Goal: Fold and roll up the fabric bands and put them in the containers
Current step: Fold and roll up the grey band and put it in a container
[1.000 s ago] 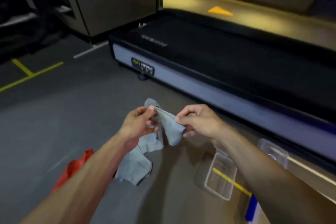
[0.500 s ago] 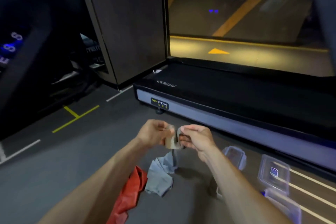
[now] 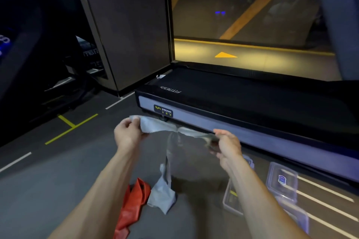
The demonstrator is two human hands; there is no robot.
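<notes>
Hands stretch grey band above floor, prepping fold.
Left hand [image 3: 127,133] pinches one end of the thin, limp grey band [image 3: 158,125], right hand [image 3: 226,144] grips the other; middle sags, tail heaped on floor [image 3: 48,176] beside crumpled red band [image 3: 134,203]. Clear plastic containers [image 3: 233,203] wait near right.

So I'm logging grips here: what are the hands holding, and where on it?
Both hold the grey band: left hand grips one end, right hand pinches further along; the rest hangs to the floor.

Grey band [image 3: 161,125], red band [image 3: 134,205]
</notes>
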